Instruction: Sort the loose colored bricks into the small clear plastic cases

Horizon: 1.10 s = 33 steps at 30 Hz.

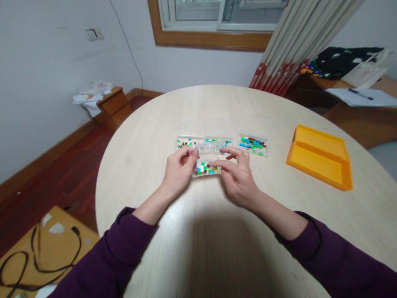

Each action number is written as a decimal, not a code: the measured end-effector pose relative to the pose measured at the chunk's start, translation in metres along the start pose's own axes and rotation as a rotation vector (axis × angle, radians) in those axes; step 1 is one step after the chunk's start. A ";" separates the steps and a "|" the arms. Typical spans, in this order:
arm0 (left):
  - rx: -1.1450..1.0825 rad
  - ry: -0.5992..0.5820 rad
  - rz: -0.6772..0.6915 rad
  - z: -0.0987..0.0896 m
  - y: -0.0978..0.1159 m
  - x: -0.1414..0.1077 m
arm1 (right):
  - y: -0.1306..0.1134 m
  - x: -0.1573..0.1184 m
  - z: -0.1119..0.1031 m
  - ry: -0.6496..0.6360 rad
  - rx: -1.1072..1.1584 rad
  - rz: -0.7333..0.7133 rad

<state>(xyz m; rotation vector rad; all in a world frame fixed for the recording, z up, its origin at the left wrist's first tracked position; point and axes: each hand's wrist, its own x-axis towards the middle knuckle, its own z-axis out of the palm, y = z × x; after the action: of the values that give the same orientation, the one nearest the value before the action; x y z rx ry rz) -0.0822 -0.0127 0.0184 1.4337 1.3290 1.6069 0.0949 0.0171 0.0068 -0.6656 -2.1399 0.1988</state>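
Observation:
My left hand [178, 169] grips the left side of a small clear plastic box [207, 173], thumb on top, and the box's lid stands raised. Inside lie small flat pieces [203, 167] in green, brown, white, blue and yellow. On the box's right, my right hand [236, 174] has its fingers apart, the index finger reaching over the pieces and another finger by the lid. Whether a fingertip touches a piece is too small to tell. Behind the hands are more clear boxes: one at the left [182, 142], one in the middle [228, 142], one at the right [253, 145].
All this is on a round pale wooden table [139, 136]. An orange tray [321, 159] with a dividing ridge sits at the right. Beyond the table are a curtain [294, 45], a side desk with paper [362, 97], and a cardboard box with a black cable [46, 248] at lower left.

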 end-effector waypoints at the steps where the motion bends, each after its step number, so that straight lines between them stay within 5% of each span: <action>1: 0.000 0.002 0.003 0.000 0.000 0.000 | 0.000 0.000 0.000 0.001 0.010 0.017; 33: -0.016 0.011 -0.016 0.001 -0.002 0.000 | 0.000 -0.002 0.001 -0.190 0.128 0.031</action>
<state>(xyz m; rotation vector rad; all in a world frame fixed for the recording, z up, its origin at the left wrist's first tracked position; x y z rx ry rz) -0.0820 -0.0120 0.0168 1.4031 1.3278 1.6136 0.0950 0.0158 0.0053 -0.6262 -2.2758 0.4265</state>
